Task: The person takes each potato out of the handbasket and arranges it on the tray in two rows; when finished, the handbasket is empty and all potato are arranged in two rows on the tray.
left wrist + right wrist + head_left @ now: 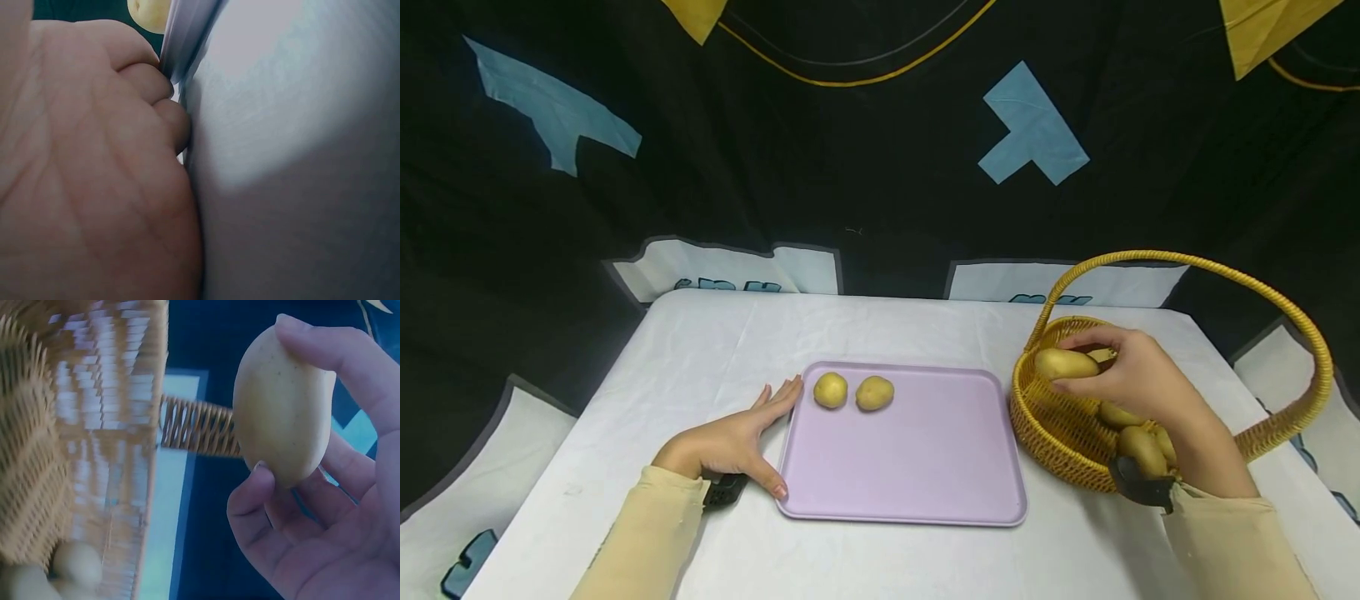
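My right hand [1142,379] pinches a potato [1063,364] between thumb and fingers, above the wicker basket [1037,433]. In the right wrist view the held potato [284,409] is smooth, oval and pale yellow, upright beside the basket's wall [106,412]. Several more potatoes [1141,450] lie inside the basket, partly covered by my right wrist. My left hand [737,442] rests with fingers and thumb spread against the left edge of a lilac tray [917,467]. Two potatoes, a rounder one [831,390] and another [875,393], sit at the tray's far left corner.
The basket's tall looped handle [1195,258] arches over my right arm. A white cloth [880,567] covers the table. Behind its far edge hangs a black curtain [820,183] with blue patches and a yellow cord.
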Tool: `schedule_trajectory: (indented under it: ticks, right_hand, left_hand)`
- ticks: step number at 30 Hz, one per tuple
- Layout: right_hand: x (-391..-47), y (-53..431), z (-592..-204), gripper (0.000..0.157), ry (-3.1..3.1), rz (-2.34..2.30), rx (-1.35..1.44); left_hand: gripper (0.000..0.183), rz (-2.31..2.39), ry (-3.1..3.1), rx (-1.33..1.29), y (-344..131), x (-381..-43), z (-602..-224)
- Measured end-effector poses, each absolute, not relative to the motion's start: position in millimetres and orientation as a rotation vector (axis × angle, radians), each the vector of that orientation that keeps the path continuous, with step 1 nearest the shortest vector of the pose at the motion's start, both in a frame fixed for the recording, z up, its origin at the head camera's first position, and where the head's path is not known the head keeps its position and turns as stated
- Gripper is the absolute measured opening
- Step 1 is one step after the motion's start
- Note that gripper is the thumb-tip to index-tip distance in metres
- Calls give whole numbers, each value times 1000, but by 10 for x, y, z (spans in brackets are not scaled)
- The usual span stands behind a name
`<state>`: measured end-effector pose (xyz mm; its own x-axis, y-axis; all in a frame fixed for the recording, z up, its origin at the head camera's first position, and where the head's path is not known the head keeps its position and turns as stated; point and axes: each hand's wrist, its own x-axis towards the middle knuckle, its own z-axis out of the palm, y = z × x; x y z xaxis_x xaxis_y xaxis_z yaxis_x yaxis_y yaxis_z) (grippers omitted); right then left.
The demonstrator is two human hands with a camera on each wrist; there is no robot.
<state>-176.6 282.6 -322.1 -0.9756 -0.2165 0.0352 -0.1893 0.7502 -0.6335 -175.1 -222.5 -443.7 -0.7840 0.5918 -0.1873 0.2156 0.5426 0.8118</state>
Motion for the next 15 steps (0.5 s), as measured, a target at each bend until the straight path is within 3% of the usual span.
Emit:
schedule_trajectory:
  ticks: [15]
  right_hand:
    - [-1700, 2291, -3424, 45, 2923, -1405, -508]
  left_hand:
    - [144, 1155, 2335, 664, -2221, -1747, -4432]
